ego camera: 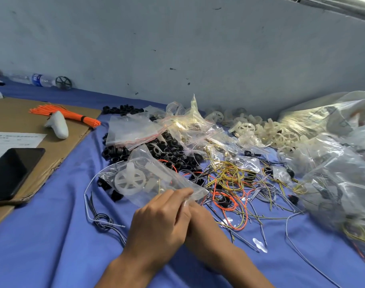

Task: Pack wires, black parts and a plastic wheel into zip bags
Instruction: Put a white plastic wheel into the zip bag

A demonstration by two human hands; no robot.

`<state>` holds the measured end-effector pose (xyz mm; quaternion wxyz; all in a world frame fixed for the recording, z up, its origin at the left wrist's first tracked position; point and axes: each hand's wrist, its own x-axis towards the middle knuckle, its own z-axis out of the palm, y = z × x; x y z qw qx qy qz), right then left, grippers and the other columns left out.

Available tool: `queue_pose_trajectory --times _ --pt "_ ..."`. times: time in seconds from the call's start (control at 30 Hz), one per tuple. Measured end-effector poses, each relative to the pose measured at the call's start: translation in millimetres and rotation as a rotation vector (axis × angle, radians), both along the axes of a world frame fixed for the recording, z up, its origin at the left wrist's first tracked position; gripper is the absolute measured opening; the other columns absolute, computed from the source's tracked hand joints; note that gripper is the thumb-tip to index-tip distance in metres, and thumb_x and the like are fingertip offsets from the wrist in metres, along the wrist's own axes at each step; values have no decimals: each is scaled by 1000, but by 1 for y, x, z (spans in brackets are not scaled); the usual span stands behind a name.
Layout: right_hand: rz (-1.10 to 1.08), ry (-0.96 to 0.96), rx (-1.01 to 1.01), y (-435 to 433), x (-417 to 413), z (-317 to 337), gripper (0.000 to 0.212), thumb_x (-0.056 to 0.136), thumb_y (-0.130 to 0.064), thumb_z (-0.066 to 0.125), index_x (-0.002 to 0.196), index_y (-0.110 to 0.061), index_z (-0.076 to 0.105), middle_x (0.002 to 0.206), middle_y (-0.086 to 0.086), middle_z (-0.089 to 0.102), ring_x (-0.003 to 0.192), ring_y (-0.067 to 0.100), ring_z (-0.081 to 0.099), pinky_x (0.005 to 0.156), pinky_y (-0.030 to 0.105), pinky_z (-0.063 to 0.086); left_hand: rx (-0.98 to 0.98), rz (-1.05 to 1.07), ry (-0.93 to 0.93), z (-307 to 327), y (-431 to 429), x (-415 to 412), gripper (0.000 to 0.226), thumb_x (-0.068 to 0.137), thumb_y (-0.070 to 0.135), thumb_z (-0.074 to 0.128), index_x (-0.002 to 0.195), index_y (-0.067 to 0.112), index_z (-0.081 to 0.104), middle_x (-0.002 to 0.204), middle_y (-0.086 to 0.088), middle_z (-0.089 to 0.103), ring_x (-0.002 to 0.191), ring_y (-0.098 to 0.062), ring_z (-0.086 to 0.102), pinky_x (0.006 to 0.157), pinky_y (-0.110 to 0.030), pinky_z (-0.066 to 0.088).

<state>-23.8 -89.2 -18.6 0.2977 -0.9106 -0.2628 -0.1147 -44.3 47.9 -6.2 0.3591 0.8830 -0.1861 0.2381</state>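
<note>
Two hands, left point(159, 222) over right point(199, 215), pinching zip bag point(150, 163)

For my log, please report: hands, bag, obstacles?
Left hand pinches zip bag mouth; right hand behind it, grip hidden. Plastic wheel inside bag. Loose wires lie just beyond.

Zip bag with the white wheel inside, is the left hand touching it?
Touching. The head view shows the left hand pinching the near edge of the zip bag, no gap between them.
</note>
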Motion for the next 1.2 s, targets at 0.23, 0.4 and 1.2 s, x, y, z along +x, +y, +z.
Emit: queue_pose_trajectory --times 0.23,0.4,1.2 --pt "-168 -294 -11 -41 -16 -13 11 92 -20 59 96 -22 69 86 -10 67 79 13 58 74 24 46 -57 70 -36 -4 0 1 33 89 39 46 115 35 66 88 18 67 74 -8 64 57 -28 53" --pt "-353 -226 -46 -93 26 16 7 88 -13 64 88 -18 69 87 -4 65 82 16 59 73 33 48 -68 85 -52 -3 -1 3 31 90 42 45 113 38 66 83 22 62 75 -6 58 57 -28 53" --pt "-259 156 -731 -44 294 21 33 96 -9 37 64 -12 43 85 10 56 82 27 57 73 36 49 -156 13 -88 -13 -7 17 19 85 32 59 96 36 74 74 9 62 61 -10 61 51 -26 53"
